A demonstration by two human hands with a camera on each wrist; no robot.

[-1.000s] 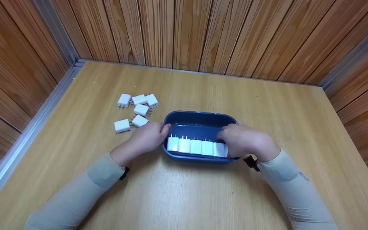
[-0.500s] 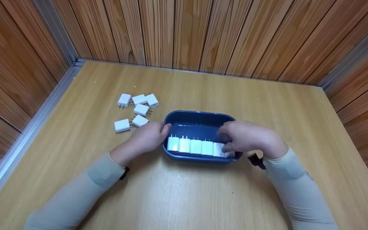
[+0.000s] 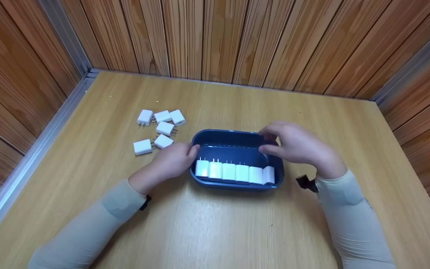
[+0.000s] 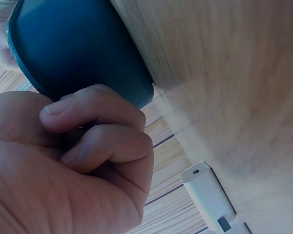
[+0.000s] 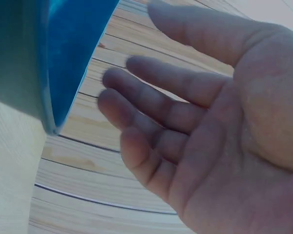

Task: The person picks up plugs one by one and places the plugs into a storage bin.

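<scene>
Plugs (image 3: pixel 228 172) in a blue tub (image 3: pixel 226 153), middle of the frame.
Left hand (image 3: pixel 173 158) pinches its left edge; right hand (image 3: pixel 300 145), thumb and fingers apart, is at its upper right.

Evenly lit head view, pale glare on the tabletop (image 3: pixel 196 228), soft shadows beside the sleeves (image 3: pixel 77 228), bluish, hazy wrist views, the right one's upper corner washed out.

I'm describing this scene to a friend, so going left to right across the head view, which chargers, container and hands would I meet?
Leftmost loose white charger → left hand → blue container → right hand.
</scene>
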